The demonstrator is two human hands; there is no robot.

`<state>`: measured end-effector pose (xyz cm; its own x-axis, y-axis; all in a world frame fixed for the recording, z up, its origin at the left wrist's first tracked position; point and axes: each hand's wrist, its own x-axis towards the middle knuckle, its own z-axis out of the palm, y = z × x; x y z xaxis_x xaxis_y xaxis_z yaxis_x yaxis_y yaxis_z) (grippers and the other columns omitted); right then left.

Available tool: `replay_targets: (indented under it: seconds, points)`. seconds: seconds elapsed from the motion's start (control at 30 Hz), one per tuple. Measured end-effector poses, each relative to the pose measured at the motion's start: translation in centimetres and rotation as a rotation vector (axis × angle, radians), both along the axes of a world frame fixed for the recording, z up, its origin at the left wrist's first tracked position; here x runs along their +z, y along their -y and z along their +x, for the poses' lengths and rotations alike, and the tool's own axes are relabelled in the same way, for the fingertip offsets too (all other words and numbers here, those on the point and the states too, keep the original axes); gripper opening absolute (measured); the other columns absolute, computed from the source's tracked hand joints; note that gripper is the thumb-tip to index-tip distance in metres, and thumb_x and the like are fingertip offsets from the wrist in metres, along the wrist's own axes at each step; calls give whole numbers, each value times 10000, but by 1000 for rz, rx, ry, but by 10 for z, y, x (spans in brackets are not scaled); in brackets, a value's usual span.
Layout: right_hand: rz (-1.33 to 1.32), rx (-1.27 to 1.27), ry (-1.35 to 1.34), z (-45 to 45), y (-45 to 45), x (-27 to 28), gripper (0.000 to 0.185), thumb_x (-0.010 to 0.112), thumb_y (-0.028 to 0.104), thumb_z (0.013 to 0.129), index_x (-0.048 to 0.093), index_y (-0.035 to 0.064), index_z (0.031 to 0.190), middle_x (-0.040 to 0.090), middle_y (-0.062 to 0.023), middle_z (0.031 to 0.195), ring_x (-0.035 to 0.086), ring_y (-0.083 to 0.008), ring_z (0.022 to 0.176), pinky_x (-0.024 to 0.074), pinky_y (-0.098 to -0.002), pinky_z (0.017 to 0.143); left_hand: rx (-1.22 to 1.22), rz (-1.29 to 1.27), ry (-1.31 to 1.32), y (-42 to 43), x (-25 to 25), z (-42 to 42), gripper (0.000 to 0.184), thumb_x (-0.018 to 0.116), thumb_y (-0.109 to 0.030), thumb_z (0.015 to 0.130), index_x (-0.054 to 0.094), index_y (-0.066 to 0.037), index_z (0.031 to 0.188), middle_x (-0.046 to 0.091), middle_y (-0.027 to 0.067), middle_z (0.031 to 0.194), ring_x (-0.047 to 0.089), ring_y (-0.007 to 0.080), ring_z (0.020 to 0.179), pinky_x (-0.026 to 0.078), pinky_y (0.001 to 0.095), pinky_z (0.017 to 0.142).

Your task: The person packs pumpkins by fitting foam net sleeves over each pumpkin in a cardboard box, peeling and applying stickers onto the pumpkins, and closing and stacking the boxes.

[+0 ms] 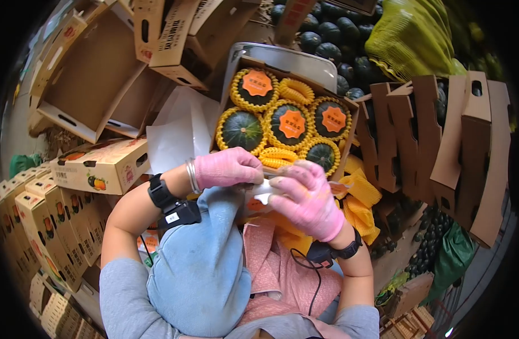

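My left hand (228, 168), in a pink glove, has its fingertips pinched at the upper edge of a white, wavy-edged sticker (263, 192). My right hand (308, 198), also in a pink glove, is closed on the sticker's right side. Just beyond my hands stands a cardboard box holding several dark green pumpkins (241, 130) in yellow foam nets. Some of them carry an orange sticker (292, 124) on top. Folded yellow foam nets (277, 157) fill gaps between the pumpkins. The white face of the held sticker is towards me.
Empty cardboard boxes (93, 73) are piled at the upper left, above a printed closed box (104, 165). More cardboard boxes (426, 135) stand at the right. Loose pumpkins (329, 52) and a yellow-green mesh sack (412, 37) lie at the back. Yellow foam nets (358, 195) lie right of my hands.
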<state>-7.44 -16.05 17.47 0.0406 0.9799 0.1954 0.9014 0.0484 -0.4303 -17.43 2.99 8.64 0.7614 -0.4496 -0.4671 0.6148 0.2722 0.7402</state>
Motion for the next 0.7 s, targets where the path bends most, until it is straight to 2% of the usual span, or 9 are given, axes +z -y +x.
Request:
replay_targets:
  seconds: [0.1, 0.17, 0.2, 0.27, 0.33, 0.43, 0.5, 0.6, 0.7]
  points:
    - [-113, 239, -487, 5, 17, 26, 88, 666, 166, 752, 634, 152, 833, 587, -43, 1023, 527, -252, 1083, 407, -437, 931, -226, 537, 434, -1, 11, -1, 202, 596, -230, 823, 636, -34, 848, 618, 125, 757, 613, 241, 711, 491, 346, 678]
    - [-17, 298, -1026, 48, 37, 30, 44, 685, 140, 804, 663, 102, 798, 632, -47, 898, 587, -227, 876, 439, -385, 860, -364, 427, 641, 2, 16, 2, 182, 610, -228, 826, 645, -50, 820, 632, 129, 919, 606, 281, 869, 486, 372, 772]
    - [33, -100, -1178, 56, 57, 27, 43, 692, 60, 773, 651, 65, 762, 622, -50, 800, 585, -172, 762, 468, -308, 753, -436, 338, 717, 5, 18, 4, 169, 619, -222, 827, 647, -56, 810, 629, 132, 996, 594, 282, 938, 478, 382, 818]
    - [-123, -711, -1071, 85, 61, 11, 244, 671, -29, 755, 541, 37, 951, 543, -5, 809, 544, -82, 759, 447, -217, 666, -415, 108, 835, 15, 16, 3, 170, 626, -237, 813, 635, -71, 776, 594, 134, 1164, 550, 303, 1059, 447, 392, 901]
    - [-322, -738, -993, 112, 68, -28, 341, 697, -29, 728, 463, 59, 960, 523, -2, 832, 511, -68, 755, 444, -214, 675, -472, -77, 846, 25, 6, 2, 175, 585, -200, 861, 600, -39, 795, 536, 172, 1284, 526, 313, 1125, 411, 381, 962]
    - [-442, -636, -853, 118, 63, -55, 405, 744, 46, 694, 468, 57, 990, 530, -36, 821, 526, -128, 743, 463, -263, 694, -623, -318, 566, 32, 2, -4, 214, 499, -193, 940, 576, 6, 938, 570, 167, 1243, 554, 246, 1085, 422, 358, 935]
    - [-513, -583, -651, 115, 56, -64, 447, 767, 89, 673, 467, 54, 1003, 533, -56, 811, 536, -168, 741, 473, -292, 707, -670, -286, 501, 31, 5, -4, 232, 491, -201, 951, 580, 11, 980, 596, 163, 1201, 567, 226, 1052, 432, 355, 915]
    - [-619, -619, -646, 114, 45, -60, 444, 767, 58, 657, 461, 68, 980, 446, 1, 811, 430, -113, 724, 424, -245, 669, -673, -264, 456, 28, 6, -2, 250, 485, -204, 957, 587, 15, 1020, 627, 153, 1148, 578, 201, 1010, 442, 346, 893]
    - [-632, -608, -622, 115, 43, -63, 502, 789, 135, 633, 468, 58, 1010, 517, -69, 814, 528, -208, 738, 466, -310, 699, -715, -279, 399, 27, 7, 3, 311, 480, -184, 956, 552, 20, 1181, 603, 161, 1202, 551, 235, 1116, 404, 347, 972]
